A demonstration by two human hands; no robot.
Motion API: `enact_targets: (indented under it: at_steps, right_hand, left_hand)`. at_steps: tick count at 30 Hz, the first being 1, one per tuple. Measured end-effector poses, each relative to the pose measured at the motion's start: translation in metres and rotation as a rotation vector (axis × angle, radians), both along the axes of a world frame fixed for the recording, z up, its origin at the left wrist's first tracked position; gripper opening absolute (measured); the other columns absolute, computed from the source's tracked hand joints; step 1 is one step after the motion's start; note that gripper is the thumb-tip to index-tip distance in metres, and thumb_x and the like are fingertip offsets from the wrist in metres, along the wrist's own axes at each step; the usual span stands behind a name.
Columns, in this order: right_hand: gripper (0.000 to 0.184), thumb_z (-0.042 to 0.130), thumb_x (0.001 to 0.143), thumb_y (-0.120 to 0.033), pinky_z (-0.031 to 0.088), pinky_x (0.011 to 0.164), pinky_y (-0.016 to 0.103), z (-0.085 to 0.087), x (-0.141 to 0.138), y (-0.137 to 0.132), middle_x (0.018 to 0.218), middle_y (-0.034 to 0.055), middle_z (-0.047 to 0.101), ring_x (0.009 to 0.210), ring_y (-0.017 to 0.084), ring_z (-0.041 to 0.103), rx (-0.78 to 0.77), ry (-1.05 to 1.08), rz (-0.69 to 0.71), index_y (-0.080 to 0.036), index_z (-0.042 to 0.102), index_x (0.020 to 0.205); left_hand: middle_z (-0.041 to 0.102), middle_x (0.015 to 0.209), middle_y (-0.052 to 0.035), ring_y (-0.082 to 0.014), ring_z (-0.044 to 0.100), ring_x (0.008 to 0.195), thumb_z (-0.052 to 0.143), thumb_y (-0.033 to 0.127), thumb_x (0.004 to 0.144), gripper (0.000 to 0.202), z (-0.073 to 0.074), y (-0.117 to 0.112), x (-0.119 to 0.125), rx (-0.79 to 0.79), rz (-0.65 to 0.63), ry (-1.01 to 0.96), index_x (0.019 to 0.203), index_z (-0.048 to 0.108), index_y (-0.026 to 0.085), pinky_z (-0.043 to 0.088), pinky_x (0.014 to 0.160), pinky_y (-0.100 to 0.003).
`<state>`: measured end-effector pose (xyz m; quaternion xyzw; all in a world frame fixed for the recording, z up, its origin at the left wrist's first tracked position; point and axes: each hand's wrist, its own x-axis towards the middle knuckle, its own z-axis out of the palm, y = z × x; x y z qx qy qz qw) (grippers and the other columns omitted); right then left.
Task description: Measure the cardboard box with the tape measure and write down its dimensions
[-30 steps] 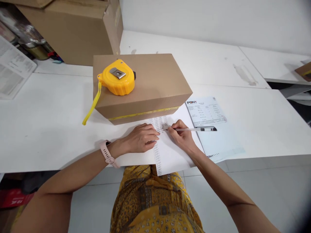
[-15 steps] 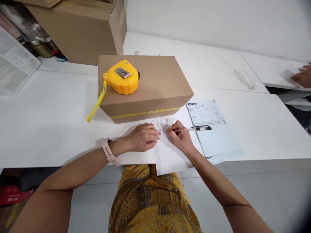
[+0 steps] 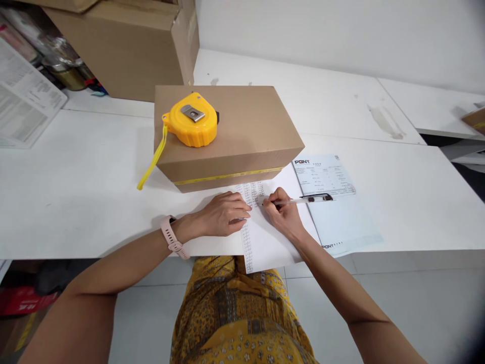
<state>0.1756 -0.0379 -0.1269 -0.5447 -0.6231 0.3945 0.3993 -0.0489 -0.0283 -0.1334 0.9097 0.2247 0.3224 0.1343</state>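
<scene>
My right hand (image 3: 282, 212) grips a clear pen (image 3: 303, 200), its tip on a white sheet (image 3: 265, 237) printed with columns of small figures. My left hand (image 3: 223, 215), with a pink watch at the wrist, lies flat on that sheet's left part, fingers close together, holding nothing. Just beyond both hands stands a closed cardboard box (image 3: 246, 126). A yellow tape measure (image 3: 193, 124) rests on the box's top left, its yellow strap hanging down the box's left side.
A pale blue printed form (image 3: 333, 202) lies right of the sheet on the white table (image 3: 76, 177). A large cardboard box (image 3: 125, 40) stands at the back left, with papers (image 3: 22, 101) and jars beside it. Another table and box corner (image 3: 475, 119) are far right.
The pen has shifted a little in my right hand over the sheet. Another person's hand seen at the far right half a second ago is gone. My left hand stays put.
</scene>
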Motion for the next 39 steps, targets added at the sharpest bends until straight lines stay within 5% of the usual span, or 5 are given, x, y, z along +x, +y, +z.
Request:
enact_targets:
  at_steps: [39]
  right_hand:
    - [0.023, 0.061, 0.08, -0.026, 0.024, 0.049, 0.027, -0.0004, 0.0009, -0.0003, 0.057, -0.0086, 0.034, 0.052, 0.01, 0.03, -0.014, 0.026, -0.02, -0.025, 0.04, 0.07]
  left_hand:
    - [0.08, 0.102, -0.0031, -0.0212, 0.067, 0.092, 0.061, 0.016, 0.091, 0.017, -0.0008, 0.0001, -0.0002, -0.015, 0.004, 0.03, 0.089, 0.077, 0.02, 0.054, 0.082, -0.035]
